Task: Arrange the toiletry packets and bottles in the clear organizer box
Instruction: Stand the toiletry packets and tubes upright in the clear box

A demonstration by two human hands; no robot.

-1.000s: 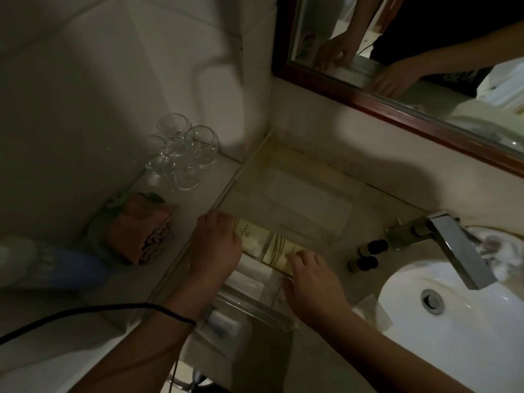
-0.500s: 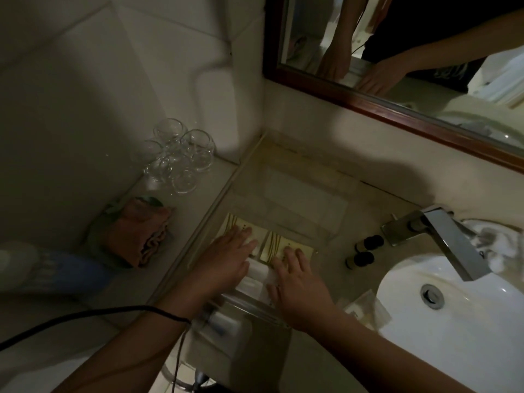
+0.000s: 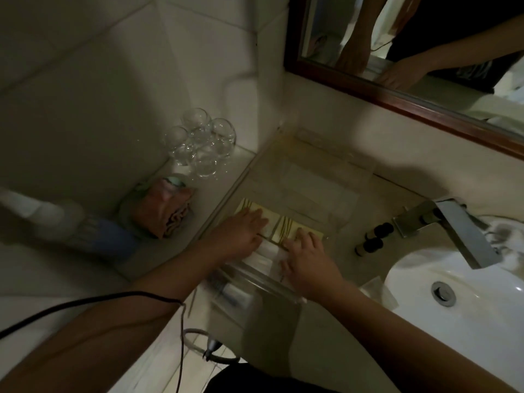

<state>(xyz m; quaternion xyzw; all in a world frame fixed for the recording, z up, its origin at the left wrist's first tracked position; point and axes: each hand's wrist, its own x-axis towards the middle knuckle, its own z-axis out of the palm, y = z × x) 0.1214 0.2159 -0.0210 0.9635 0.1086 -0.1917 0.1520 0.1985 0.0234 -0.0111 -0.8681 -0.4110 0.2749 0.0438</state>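
The clear organizer box (image 3: 351, 165) stands on the counter against the wall, left of the sink. Inside it, near the front, lie two cream packets with gold stripes (image 3: 280, 225) and white packets (image 3: 262, 255) just in front of them. My left hand (image 3: 241, 231) lies flat with spread fingers on the left cream packet. My right hand (image 3: 306, 251) rests flat on the right cream packet and the white ones. Two small dark-capped bottles (image 3: 374, 238) stand on the counter right of the box, outside it.
Several upturned glasses (image 3: 201, 143) stand in the back left corner beside a folded pink cloth (image 3: 164, 207). A metal faucet (image 3: 453, 226) overhangs the white sink (image 3: 459, 290). A small clear sachet (image 3: 377, 285) lies by the sink rim. A wood-framed mirror (image 3: 397, 97) hangs above.
Both hands went from pinching the cream packets' edges to lying flat on them, pressing them down into the box front. The view shifted slightly.
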